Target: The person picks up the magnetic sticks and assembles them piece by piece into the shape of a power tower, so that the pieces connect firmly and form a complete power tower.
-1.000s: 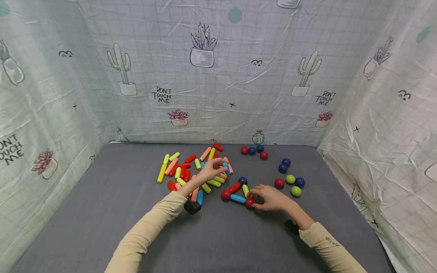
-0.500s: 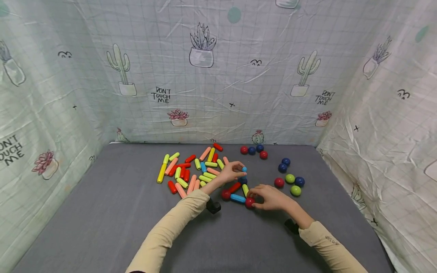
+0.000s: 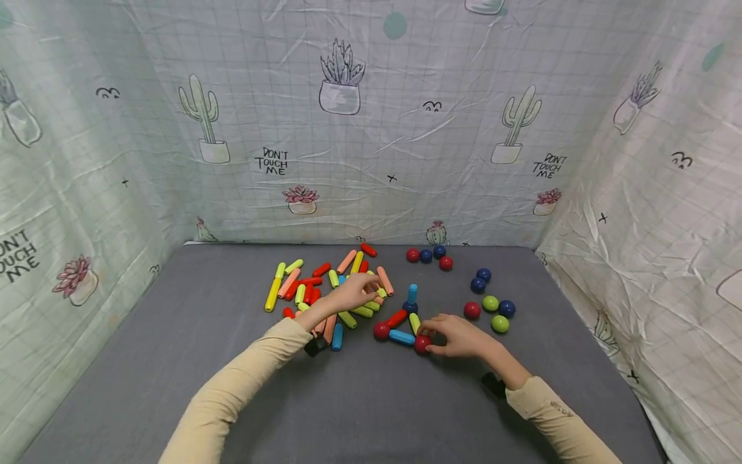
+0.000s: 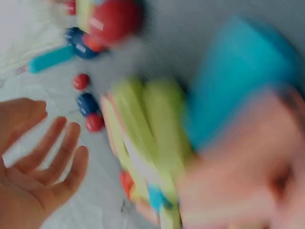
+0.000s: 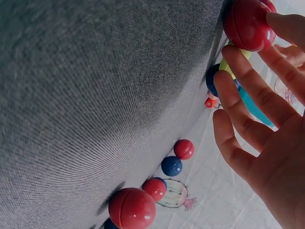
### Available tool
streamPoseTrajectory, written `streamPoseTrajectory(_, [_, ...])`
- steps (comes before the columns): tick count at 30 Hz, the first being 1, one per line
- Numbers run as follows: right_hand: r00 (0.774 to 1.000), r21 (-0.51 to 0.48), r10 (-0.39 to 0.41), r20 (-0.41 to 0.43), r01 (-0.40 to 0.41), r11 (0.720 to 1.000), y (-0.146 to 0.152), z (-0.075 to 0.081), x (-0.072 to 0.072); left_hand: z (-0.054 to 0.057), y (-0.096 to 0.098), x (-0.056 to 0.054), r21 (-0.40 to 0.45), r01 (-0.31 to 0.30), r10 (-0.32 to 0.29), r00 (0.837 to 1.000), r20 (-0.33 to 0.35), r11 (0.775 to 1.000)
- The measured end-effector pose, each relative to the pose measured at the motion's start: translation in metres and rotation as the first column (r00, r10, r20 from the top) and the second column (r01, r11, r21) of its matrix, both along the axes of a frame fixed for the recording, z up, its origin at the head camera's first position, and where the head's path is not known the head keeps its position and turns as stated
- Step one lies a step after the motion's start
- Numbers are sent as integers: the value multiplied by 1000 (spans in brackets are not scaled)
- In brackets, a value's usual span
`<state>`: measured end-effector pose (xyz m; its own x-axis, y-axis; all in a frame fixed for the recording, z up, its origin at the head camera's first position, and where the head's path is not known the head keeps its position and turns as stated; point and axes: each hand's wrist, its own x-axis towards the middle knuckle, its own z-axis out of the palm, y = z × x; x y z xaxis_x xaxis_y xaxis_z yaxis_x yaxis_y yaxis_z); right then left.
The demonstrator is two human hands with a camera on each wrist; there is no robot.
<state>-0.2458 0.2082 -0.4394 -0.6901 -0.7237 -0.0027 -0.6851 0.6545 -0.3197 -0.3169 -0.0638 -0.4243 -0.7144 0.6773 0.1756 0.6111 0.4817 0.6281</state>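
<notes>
A flat triangle of rods and balls lies on the table: a red rod (image 3: 397, 318), a yellow-green rod (image 3: 414, 323) and a blue rod (image 3: 402, 337) between two red balls and a dark blue ball (image 3: 410, 308). From the dark blue ball a second blue rod (image 3: 413, 294) stands upright. My right hand (image 3: 458, 336) holds the near red ball (image 5: 249, 25) between thumb and fingers. Over the pile of loose rods (image 3: 363, 312) hovers my left hand (image 3: 350, 293), fingers loosely bent; the left wrist view shows nothing in it.
Loose balls lie to the right, among them a green ball (image 3: 500, 323) and a red ball (image 3: 472, 310). Several more, including a red ball (image 3: 446, 263), sit near the back edge. A patterned cloth (image 3: 371, 129) hangs behind the grey table (image 3: 359, 406).
My left hand carried a blue rod right to the dark blue ball, left it standing there, and moved back left over the rods. The right hand stays on the red ball.
</notes>
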Motion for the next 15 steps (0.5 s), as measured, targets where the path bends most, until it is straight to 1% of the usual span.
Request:
streamPoseTrajectory(1, [1000,-2,0,-2,0,1000,0,-1,0,1,-9,3,-74,15,-22,996,-89,997])
streamPoseTrajectory(2, [1000,-3,2,-5,-2,1000,0,-2,1,3,-17,5,-146,25,-50,983,-175,989])
streamPoseTrajectory(3, [1000,-3,3,-8,-3,1000,0,-3,1,4,-24,8,-205,23,-76,965,-251,979])
streamPoseTrajectory(5, [1000,-4,1,-11,-1,1000,0,-3,2,4,-38,15,-301,-3,-115,921,-373,954])
streamPoseTrajectory(7, [1000,-1,-6,-3,6,1000,0,-3,2,3,-48,22,-355,-23,-154,873,-463,935])
streamPoseTrajectory(8, [1000,1,-9,0,9,1000,1,-3,2,2,-52,26,-373,-31,-172,851,-496,927])
streamPoseTrajectory(10, [1000,6,-16,12,16,1000,0,-2,3,-2,-58,33,-421,-33,-220,813,-539,907])
streamPoseTrajectory(13, [999,12,-22,24,21,1000,1,-3,3,-9,-65,46,-518,-54,-313,742,-594,854])
streamPoseTrajectory(14, [999,11,-22,25,22,1000,1,-3,4,-12,-66,50,-546,-62,-339,723,-601,836])
streamPoseTrajectory(15, [999,10,-23,27,23,1000,0,-3,4,-15,-68,53,-569,-68,-361,710,-605,819])
